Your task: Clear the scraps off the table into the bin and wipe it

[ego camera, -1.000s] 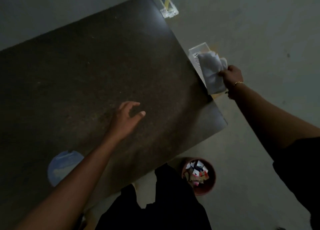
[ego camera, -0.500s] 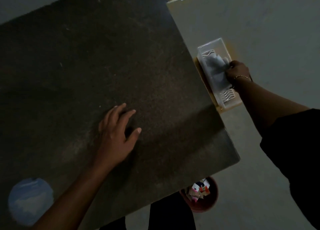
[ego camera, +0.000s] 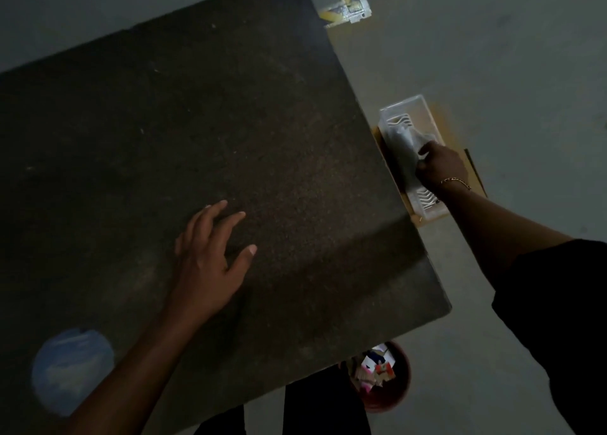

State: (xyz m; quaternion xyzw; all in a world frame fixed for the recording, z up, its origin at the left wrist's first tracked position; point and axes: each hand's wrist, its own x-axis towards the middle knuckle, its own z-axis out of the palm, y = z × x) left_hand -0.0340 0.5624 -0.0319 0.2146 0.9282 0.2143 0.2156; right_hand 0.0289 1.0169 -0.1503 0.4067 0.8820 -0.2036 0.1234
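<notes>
Cloth (ego camera: pixel 401 144) now down in tray (ego camera: pixel 427 208), under fingers (ego camera: pixel 425 155)

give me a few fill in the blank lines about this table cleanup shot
1. The right hand grips a white ___ inside the clear tray.
2. The left hand rests on the table and holds ___.
3. The colourful scraps lie in the reddish ___.
4. The round patch on the table is ___.
Missing words: cloth; nothing; bin; blue.

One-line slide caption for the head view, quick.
Right hand grips the cloth in the clear tray beside the table; left hand spread on it.
</notes>
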